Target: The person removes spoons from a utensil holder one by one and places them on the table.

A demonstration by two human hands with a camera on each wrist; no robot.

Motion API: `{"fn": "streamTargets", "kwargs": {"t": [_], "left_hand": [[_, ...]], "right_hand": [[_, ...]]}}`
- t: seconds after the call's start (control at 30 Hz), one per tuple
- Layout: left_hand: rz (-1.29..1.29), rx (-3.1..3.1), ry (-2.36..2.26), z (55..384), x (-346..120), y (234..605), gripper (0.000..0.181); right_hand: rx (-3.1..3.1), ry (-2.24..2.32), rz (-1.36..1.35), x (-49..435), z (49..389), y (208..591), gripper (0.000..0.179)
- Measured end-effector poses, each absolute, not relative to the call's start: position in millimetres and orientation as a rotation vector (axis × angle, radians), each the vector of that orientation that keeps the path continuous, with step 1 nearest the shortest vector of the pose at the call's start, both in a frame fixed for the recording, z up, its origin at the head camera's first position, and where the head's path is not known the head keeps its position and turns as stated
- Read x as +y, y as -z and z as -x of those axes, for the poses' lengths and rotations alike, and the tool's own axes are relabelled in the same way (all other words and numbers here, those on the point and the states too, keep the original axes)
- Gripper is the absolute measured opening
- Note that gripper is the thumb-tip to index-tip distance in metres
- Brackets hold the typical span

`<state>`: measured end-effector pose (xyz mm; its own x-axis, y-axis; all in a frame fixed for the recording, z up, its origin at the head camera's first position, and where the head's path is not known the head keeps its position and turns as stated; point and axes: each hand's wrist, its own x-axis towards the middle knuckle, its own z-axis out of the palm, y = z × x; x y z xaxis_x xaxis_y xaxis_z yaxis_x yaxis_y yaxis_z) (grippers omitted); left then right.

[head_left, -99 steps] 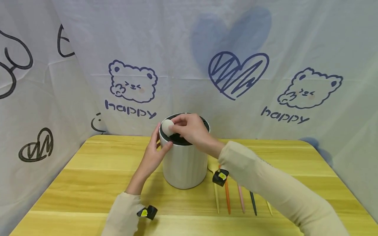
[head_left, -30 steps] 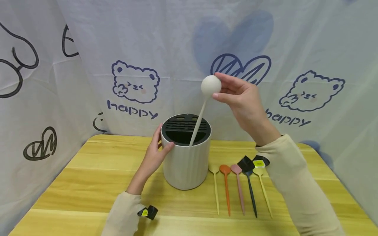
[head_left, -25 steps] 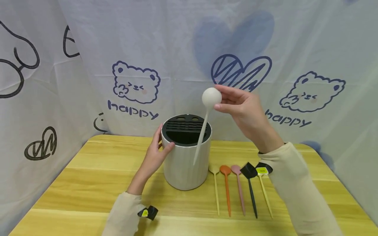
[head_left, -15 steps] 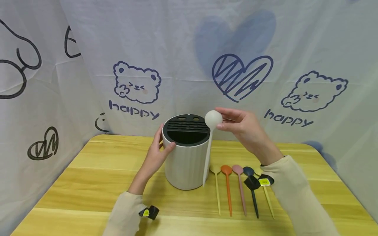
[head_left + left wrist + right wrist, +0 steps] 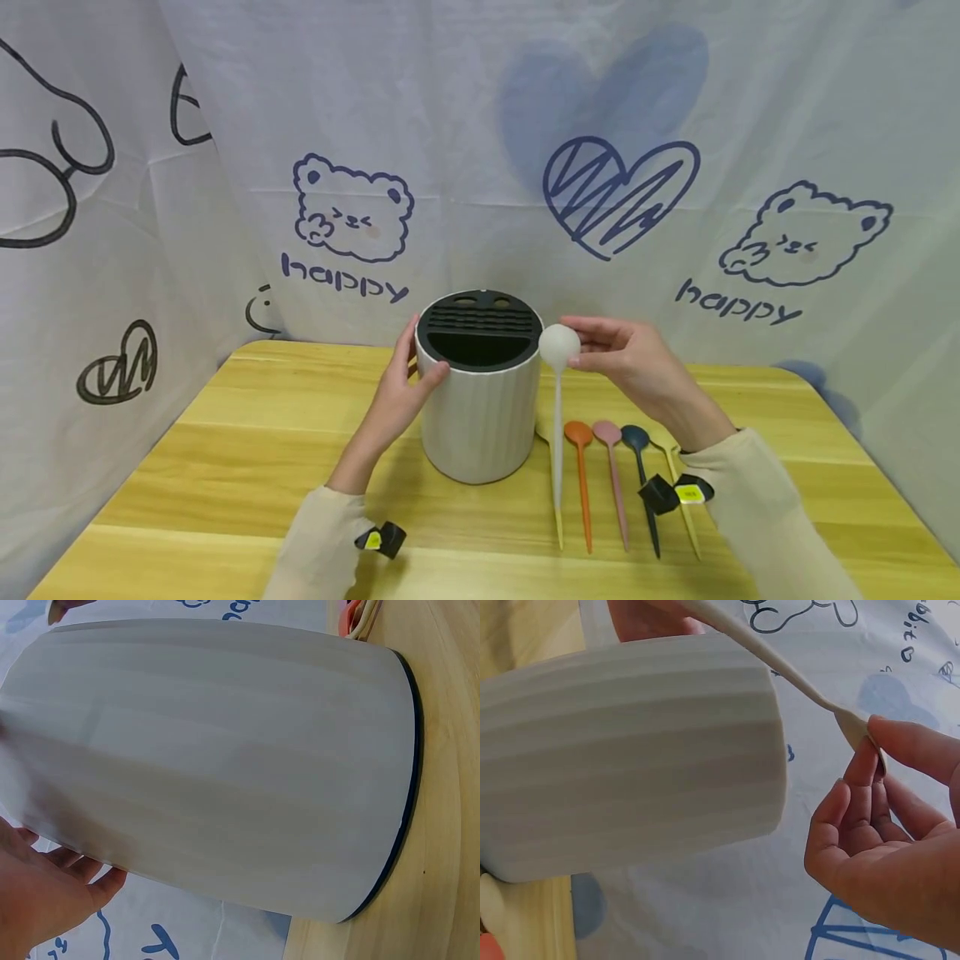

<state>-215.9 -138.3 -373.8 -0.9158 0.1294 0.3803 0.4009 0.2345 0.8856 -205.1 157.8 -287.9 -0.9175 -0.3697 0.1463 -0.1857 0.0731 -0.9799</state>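
My left hand (image 5: 390, 404) holds the near left side of a white ribbed utensil holder (image 5: 480, 425), thumb at the rim and fingers round the far side. The holder stands upright; its black top has slots and a wide dark opening. To its right, my right hand (image 5: 637, 367) pinches a white spoon (image 5: 558, 346) by the bowl between thumb and fingertips, handle pointing down. In the head view its handle overlaps a pale yellow spoon (image 5: 544, 428) on the table. The right wrist view shows the spoon's bowl edge (image 5: 851, 727) between the fingertips.
Beside the pale yellow spoon lie an orange spoon (image 5: 578, 433), a pink spoon (image 5: 607, 433), a dark blue spoon (image 5: 636, 437) and another yellow spoon (image 5: 663, 437), in a row on the wooden table (image 5: 225, 475). A printed white cloth (image 5: 465, 125) hangs behind.
My right hand has lifted the white spoon up out of the utensil holder, then brought it right and down beside the holder. My left hand has stayed on the holder.
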Motion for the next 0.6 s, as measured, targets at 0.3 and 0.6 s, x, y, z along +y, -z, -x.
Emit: {"fn": "streamTargets", "kwargs": {"t": [0.3, 0.6], "left_hand": [[0.488, -2.282, 1.749, 215.7, -139.0, 375.7, 0.08], [0.491, -2.284, 1.753, 215.6, -138.7, 374.5, 0.081]], "right_hand": [[2.184, 1.902, 0.49, 167.2, 201.2, 304.6, 0.057], [2.158, 1.859, 0.45, 178.0, 201.9, 318.6, 0.056]]}}
